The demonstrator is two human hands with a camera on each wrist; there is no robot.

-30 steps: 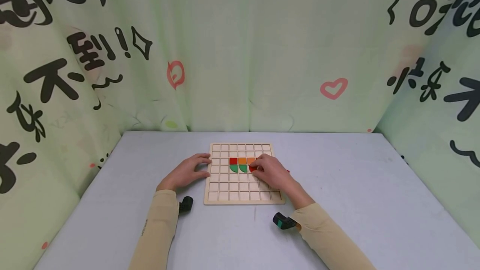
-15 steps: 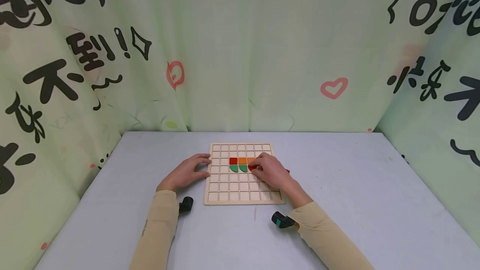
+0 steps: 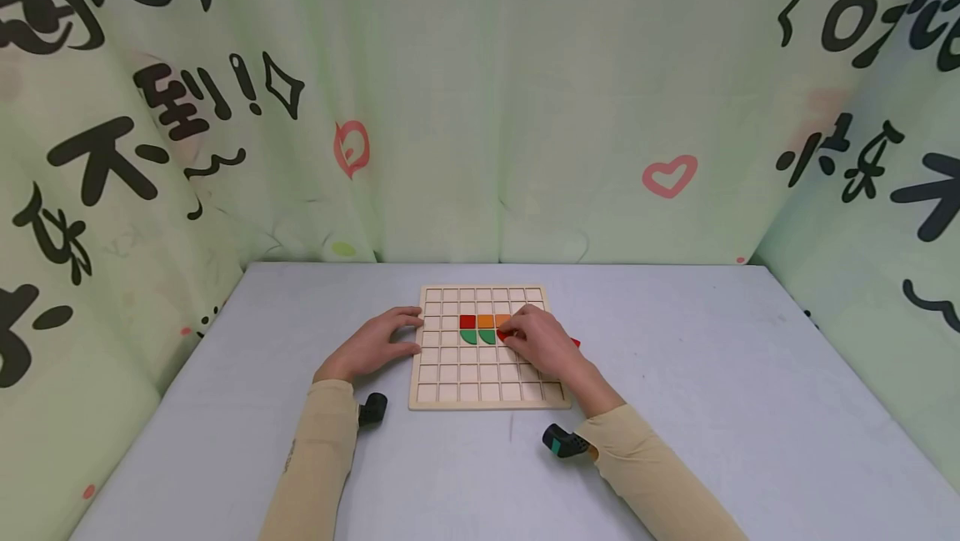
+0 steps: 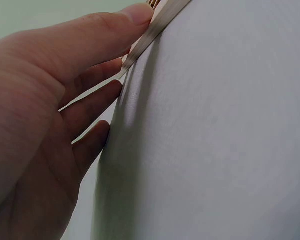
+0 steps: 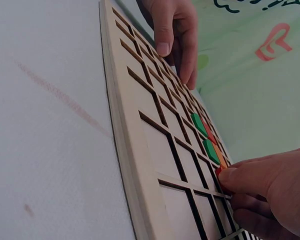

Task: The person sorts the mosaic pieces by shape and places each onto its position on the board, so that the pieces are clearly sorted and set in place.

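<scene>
A wooden grid board (image 3: 448, 374) lies on the table. My left hand (image 3: 372, 345) touches its left edge with thumb and fingertips, fingers spread and nearly straight; the left wrist view shows the thumb (image 4: 110, 27) at the edge. Set in the cells are a red square (image 3: 467, 322), orange squares (image 3: 485, 322) and two green quarter-circle pieces (image 3: 468, 337) below them. Right of the green ones, my right hand (image 3: 547, 345) pinches a small red piece (image 5: 219, 172) at its cell. Fingers hide much of that piece and the row's right end.
Past the board's right edge, behind the right hand, a bit of red (image 3: 576, 343) shows, partly hidden. A white cloth covers the table (image 3: 675, 358). Printed curtains (image 3: 495, 107) stand behind and at both sides. Each wrist carries a black camera (image 3: 372, 410).
The right hand's fingertips have shifted very slightly left at the same cell, and the red piece appears a little turned. The left hand stays on the board's edge.
</scene>
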